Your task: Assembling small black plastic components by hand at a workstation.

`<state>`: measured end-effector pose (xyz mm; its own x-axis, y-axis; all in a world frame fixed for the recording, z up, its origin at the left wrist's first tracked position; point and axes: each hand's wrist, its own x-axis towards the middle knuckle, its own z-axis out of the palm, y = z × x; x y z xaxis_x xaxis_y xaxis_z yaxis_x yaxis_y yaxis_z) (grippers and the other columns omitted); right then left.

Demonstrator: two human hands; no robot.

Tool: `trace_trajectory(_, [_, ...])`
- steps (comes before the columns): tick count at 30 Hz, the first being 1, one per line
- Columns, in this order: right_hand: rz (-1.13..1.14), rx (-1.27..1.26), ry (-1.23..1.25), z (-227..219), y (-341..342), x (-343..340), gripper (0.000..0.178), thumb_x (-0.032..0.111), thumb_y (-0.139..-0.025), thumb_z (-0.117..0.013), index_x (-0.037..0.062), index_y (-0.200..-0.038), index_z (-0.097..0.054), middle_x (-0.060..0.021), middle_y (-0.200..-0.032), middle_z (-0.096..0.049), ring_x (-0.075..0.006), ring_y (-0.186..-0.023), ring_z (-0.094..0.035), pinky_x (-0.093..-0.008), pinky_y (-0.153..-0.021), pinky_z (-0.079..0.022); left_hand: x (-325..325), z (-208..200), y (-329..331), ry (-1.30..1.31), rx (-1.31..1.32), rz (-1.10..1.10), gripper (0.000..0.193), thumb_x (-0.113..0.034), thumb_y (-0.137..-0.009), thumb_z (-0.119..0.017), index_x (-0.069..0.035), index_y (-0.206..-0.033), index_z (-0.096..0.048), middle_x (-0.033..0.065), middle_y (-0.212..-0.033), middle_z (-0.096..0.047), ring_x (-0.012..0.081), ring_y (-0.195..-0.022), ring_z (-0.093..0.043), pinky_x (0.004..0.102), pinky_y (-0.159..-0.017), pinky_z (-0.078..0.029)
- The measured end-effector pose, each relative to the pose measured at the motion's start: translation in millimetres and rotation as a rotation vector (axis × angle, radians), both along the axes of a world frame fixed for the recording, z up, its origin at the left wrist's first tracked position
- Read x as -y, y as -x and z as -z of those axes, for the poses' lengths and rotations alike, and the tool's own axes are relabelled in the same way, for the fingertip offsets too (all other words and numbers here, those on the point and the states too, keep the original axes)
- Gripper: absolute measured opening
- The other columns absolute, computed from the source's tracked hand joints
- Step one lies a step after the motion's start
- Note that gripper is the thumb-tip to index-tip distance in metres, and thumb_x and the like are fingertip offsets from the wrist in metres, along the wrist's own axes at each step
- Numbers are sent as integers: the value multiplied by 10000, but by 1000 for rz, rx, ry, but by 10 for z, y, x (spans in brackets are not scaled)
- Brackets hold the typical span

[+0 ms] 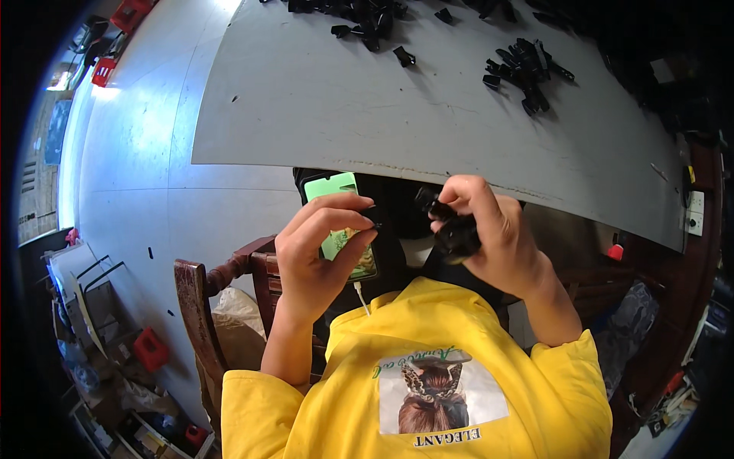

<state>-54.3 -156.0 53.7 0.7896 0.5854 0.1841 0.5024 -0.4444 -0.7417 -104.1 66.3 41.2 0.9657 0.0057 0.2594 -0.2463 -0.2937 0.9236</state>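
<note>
My left hand (315,243) is closed in a pinch, thumb against fingers, on a small black piece (371,217); most of it is hidden by the fingertips. Across from it, my right hand (501,233) grips a larger black plastic part (457,236), with the fingers curled round it. A narrower black end (425,200) sticks out past those fingertips. The two hands are apart, just in front of the table's near edge. Beneath my left hand lies a phone (332,186) with a bright green screen, on my lap, and a white cable (359,297) runs from it.
The grey table (344,115) carries a pile of black plastic parts (527,70) at the right, another heap (367,19) at the far edge and one loose part (404,56). A wooden chair (200,306) is at my left. Boxes and a red container (151,349) stand on the floor.
</note>
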Motion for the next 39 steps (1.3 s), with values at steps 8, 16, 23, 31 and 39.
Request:
trace_trajectory(8, [-137,136,-23,-101,8,1,305,78,-719,-731,2,-995,-627,-120,-750,-623,-282,-634,-620,-347,-560,-473,37,-99,4,-76,76,101,180,93,-701,-715,4,-832,-629,136,-975,-669,239,-887,-660,306,-760,-525])
trace_trajectory(16, [-144,110,-4,-128,51,10,337,58,-711,-724,8,-1030,-628,-118,-711,-591,-280,-607,-597,-353,-530,-455,81,-123,55,-131,99,138,183,107,-685,-714,4,-808,-626,152,-964,-671,229,-851,-668,297,-725,-530])
trace_trajectory(23, [-264,-59,-178,54,262,109,335,38,-704,-706,8,-1025,-615,-116,-746,-612,-283,-636,-619,-346,-551,-473,232,91,265,431,-90,315,255,-168,-860,-653,65,-945,-593,232,-1133,-612,288,-1113,-574,367,-966,-431])
trace_trajectory(31, [-331,201,46,71,665,72,186,54,-773,-588,22,-952,-628,-68,-775,-607,-207,-649,-633,-276,-524,-501,612,44,430,768,-383,506,527,-374,-1029,-320,71,-999,-600,233,-1081,-641,329,-1079,-598,432,-979,-434])
trace_trajectory(39, [-141,-42,-2,126,632,29,400,26,-668,-673,14,-1059,-590,-152,-835,-649,-332,-760,-665,-373,-646,-552,621,40,143,579,-368,442,511,-345,-1030,-302,77,-1017,-590,211,-1069,-627,295,-1040,-603,376,-948,-445])
